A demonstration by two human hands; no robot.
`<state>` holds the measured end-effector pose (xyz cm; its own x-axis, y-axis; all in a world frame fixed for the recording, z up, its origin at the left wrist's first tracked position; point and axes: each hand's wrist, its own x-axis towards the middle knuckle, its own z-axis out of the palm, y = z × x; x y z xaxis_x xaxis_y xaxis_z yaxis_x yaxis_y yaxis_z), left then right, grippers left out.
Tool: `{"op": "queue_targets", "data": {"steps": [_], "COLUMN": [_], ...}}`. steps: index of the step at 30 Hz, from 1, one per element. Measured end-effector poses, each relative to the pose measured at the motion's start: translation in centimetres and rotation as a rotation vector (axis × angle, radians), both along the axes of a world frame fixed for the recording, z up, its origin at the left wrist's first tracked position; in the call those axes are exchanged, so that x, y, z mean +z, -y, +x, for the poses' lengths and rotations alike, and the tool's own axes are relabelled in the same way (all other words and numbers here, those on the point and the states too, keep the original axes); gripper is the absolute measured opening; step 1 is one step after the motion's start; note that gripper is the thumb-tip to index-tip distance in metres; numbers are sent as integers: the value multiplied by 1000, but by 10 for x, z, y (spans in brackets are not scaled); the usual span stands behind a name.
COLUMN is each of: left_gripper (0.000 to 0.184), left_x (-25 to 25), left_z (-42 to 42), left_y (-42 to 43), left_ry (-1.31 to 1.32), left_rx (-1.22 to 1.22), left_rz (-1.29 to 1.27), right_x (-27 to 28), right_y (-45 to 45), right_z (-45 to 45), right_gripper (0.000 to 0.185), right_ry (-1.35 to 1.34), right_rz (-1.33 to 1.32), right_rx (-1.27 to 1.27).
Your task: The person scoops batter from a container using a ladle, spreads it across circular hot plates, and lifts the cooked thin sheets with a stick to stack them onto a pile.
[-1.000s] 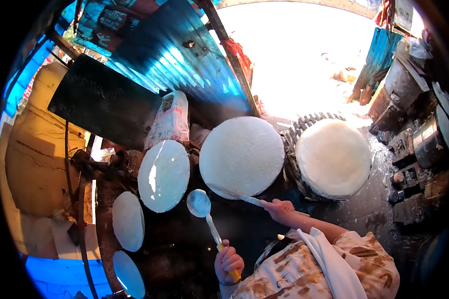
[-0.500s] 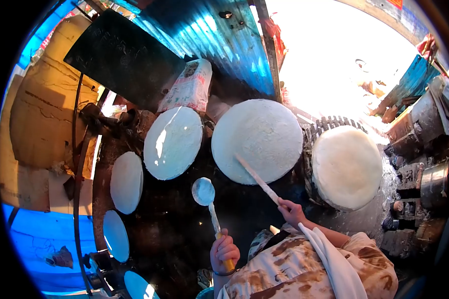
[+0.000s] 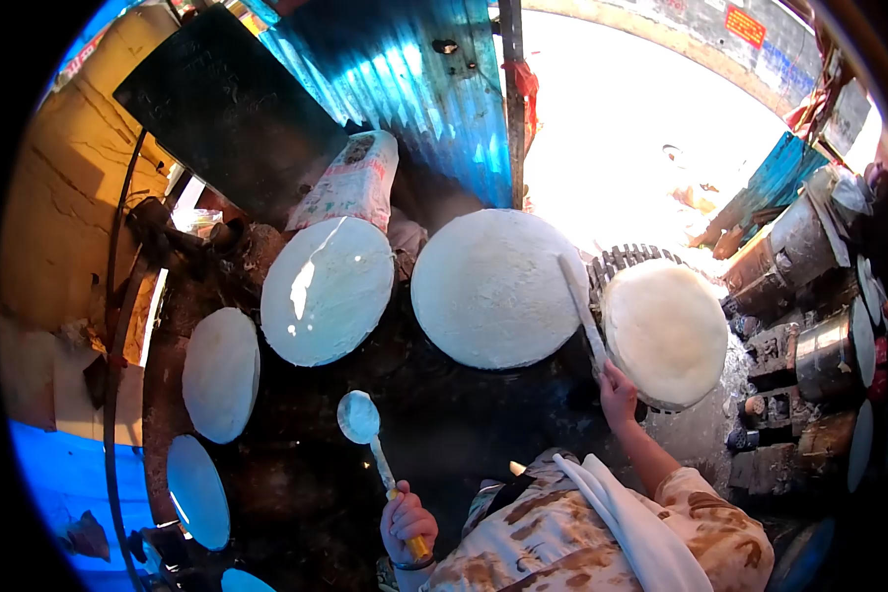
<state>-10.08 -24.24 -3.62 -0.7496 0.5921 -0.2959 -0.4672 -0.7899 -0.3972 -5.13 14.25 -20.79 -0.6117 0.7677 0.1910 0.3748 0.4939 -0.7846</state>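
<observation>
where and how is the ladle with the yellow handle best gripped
Probably by its yellow grip, coming from the near side, fingers wrapped around. The ladle lies with its bowl pointing away and its long, slim handle running back toward the wearer, so this keeps fingers clear of the white-smeared shaft. The left hand holds it there.

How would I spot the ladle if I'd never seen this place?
Find the big white disc in the middle of the view, then look below and left, to the person's left hand. The ladle sticks up from that hand. Unlike the long flat stick in the right hand, it has a round, white-coated end and a yellow grip.
</observation>
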Motion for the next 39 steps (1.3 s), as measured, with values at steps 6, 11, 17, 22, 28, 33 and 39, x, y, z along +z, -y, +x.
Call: {"op": "queue_targets", "data": {"steps": [6, 11, 17, 22, 28, 33, 39], "left_gripper": [28, 27, 26, 25, 26, 24, 26], "left_x": [1, 49, 71, 56, 15, 23, 39], "left_z": [-17, -41, -5, 28, 57, 55, 35], "left_y": [69, 138, 203, 237, 243, 234, 231], "left_ry": [-35, -186, -595, -476, -288, -228, -12], "left_rx": [38, 162, 485, 605, 780, 917, 1050], "left_rz": [40, 92, -294, -294, -122, -174, -223], "right_x": [30, 78, 82, 97, 83, 95, 115], "right_y": [88, 161, 234, 293, 357, 459, 591], "right_z": [-45, -69, -93, -126, -185, -258, -346], "right_gripper": [36, 35, 35, 43, 19, 22, 62], "right_ry": [-173, -128, -51, 71, 158, -31, 11], "right_rz": [-557, -639, -725, -613, -316, 179, 627], "right_rx": [-43, 170, 464, 812, 1087, 1476, 1751]}}
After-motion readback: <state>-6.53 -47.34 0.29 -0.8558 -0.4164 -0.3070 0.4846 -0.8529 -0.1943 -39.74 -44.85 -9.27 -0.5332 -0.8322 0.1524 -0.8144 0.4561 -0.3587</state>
